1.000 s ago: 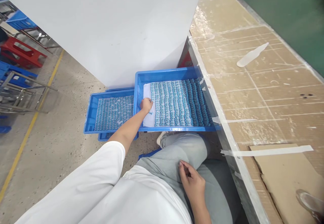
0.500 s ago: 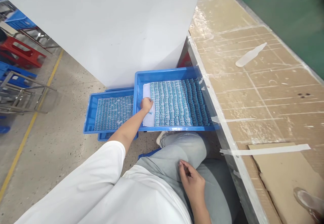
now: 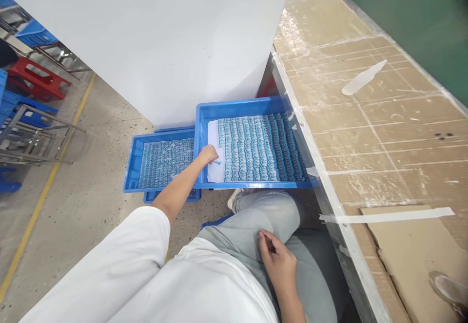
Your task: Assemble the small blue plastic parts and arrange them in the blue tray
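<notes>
My left hand [image 3: 208, 154] reaches down into a blue tray [image 3: 237, 108] on the floor, fingers curled over the white paper liner [image 3: 213, 173] at the tray's left end. A tiny blue-and-white piece [image 3: 218, 162] lies just by the fingertips. Rows of small blue-and-white parts [image 3: 256, 147] fill the remainder of the tray. My right hand [image 3: 278, 261] rests on my grey trouser leg, fingers bent and pressed together; I cannot make out anything in them.
A second blue tray [image 3: 133, 167] of the same parts sits to the left, stacked on another. A taped cardboard-covered table [image 3: 383, 118] runs along the right with a metal edge [image 3: 321, 201]. A white panel [image 3: 164, 40] stands behind. Red and blue stools and metal frames [image 3: 32, 118] at far left.
My left hand has slid slightly toward me along the paper liner. The right hand has stayed on my leg.
</notes>
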### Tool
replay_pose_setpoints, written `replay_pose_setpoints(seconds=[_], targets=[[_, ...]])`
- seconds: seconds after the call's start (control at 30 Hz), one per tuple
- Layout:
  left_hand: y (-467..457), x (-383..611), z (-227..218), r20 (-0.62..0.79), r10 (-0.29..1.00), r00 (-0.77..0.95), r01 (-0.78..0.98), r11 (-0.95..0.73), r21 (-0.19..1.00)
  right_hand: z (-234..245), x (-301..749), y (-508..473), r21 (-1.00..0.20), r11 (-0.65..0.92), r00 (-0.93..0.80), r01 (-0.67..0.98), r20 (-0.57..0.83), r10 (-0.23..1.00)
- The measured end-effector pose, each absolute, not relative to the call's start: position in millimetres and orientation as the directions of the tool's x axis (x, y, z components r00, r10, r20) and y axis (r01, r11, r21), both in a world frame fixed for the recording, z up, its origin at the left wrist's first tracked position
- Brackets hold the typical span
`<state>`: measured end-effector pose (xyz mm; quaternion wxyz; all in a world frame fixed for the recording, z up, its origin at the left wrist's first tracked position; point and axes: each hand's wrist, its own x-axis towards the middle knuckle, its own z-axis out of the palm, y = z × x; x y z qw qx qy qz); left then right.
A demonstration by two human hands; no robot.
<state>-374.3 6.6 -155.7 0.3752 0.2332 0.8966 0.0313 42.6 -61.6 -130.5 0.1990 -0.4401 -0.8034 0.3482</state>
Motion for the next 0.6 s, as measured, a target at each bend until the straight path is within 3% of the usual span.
replay_pose_setpoints(seconds=[0.27, 0.6], targets=[[11.6, -348.9, -167.6, -0.679, 0.467, -0.567, 0.438, 0.869, 0.232, -129.1, 45.0, -62.8, -0.737, 0.355, -0.519, 0.575, 0.007, 0.855], [6.0, -348.9, -170.6, -0.614, 0.486, -0.622, 0.529, 0.839, 0.128, -130.1, 43.3, -63.0, -0.738, 0.357, -0.524, 0.572, 0.006, 0.852]])
